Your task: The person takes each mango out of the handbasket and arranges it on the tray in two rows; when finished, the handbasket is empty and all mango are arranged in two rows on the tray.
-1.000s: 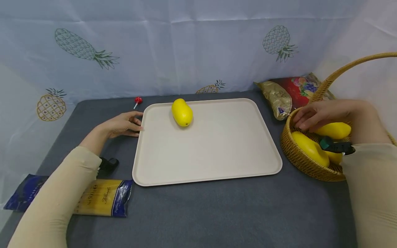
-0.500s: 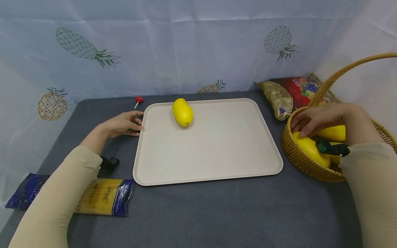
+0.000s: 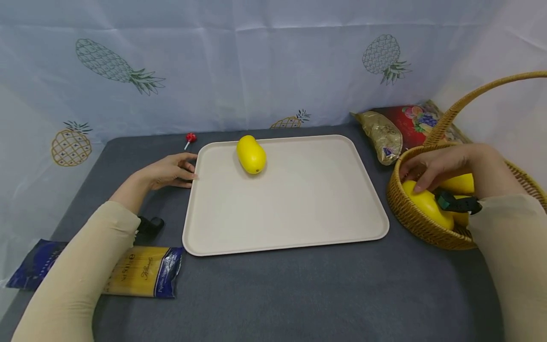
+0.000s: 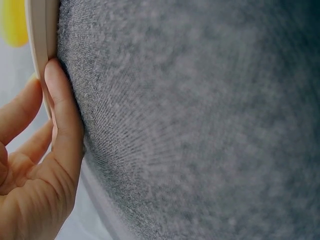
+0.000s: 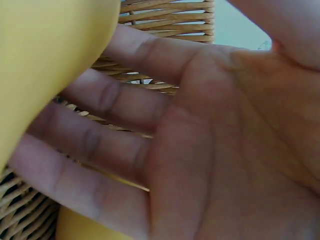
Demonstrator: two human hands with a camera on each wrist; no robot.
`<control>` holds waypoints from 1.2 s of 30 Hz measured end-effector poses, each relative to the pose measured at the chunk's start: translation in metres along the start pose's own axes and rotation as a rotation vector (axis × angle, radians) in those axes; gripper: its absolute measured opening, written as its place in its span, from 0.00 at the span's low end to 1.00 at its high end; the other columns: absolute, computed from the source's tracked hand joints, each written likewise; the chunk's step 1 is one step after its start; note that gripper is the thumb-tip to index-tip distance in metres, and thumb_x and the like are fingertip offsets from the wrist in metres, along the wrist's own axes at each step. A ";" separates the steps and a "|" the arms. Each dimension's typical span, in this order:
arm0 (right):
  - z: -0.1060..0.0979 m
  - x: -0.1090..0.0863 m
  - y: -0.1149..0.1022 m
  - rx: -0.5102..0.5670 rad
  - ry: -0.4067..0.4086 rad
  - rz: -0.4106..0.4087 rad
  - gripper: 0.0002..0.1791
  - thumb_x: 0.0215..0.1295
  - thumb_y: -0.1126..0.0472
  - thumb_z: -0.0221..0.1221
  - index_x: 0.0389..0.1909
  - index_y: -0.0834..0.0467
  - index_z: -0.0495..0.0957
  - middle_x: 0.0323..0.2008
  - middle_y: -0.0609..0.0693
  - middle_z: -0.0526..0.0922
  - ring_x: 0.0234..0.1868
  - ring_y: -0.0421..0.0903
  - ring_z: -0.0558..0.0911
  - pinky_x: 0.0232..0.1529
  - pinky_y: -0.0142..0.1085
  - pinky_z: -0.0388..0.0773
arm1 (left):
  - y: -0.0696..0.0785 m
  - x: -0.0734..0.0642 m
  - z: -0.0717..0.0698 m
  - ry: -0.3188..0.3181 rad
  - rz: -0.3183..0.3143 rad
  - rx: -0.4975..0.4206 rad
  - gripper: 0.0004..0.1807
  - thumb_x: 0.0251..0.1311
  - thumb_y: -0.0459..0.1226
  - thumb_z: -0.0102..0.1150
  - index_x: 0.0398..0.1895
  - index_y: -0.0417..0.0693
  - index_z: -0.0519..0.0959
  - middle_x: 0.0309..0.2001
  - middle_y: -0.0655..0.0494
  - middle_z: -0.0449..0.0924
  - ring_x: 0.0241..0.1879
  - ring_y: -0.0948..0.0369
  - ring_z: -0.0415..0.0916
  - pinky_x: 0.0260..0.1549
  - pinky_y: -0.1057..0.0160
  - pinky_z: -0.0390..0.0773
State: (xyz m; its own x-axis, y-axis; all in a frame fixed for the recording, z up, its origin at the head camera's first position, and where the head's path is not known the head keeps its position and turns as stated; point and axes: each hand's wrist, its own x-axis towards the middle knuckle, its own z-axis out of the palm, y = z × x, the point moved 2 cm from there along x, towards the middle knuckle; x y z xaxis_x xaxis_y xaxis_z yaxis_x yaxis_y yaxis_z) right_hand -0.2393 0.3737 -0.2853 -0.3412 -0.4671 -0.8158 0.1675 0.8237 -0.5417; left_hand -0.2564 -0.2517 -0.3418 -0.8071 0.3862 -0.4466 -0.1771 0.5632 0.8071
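Note:
My right hand (image 3: 448, 164) reaches into the wicker basket (image 3: 410, 225) at the right. Its thumb lies on a smooth, oblong yellow fruit like a mango (image 3: 427, 204), and its fingers go down along the fruit's far side; the right wrist view has the fingers (image 5: 115, 100) bent against the fruit (image 5: 45, 65). Other yellow fruits (image 3: 459, 184) lie beside it, partly hidden by the wrist. At the left, my left hand (image 3: 171, 171) touches the edge of the cream tray (image 3: 290, 204) with extended fingers. Near the tray's back edge lies one yellow fruit (image 3: 251, 155).
Behind the basket lies a red and gold bag (image 3: 401, 128). A red lollipop (image 3: 190, 138) is beyond the left hand, and a blue and yellow pasta packet (image 3: 136, 270) sits partly under the left forearm. The basket handle (image 3: 470, 97) arches high. Dark grey cloth (image 3: 299, 294) covers the table.
My right hand has shifted slightly towards me inside the basket, and its thumb has come down onto the near yellow fruit. The left hand and tray stay as they were.

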 end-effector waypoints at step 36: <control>-0.014 -0.042 -0.011 -0.139 0.138 -0.085 0.26 0.71 0.59 0.55 0.64 0.55 0.56 0.54 0.57 0.73 0.49 0.50 0.79 0.51 0.39 0.83 | -0.001 0.001 -0.001 0.003 -0.010 0.007 0.46 0.69 0.35 0.57 0.80 0.45 0.39 0.51 0.51 0.66 0.41 0.67 0.77 0.46 0.67 0.84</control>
State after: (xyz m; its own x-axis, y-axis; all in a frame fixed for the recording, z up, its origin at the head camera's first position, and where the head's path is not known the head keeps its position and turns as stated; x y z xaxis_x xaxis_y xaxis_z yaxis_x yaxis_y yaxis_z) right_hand -0.2401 0.3888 -0.2426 -0.4740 -0.4959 -0.7276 0.0070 0.8242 -0.5663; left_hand -0.2576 -0.2524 -0.3431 -0.8069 0.3786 -0.4534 -0.1813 0.5718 0.8001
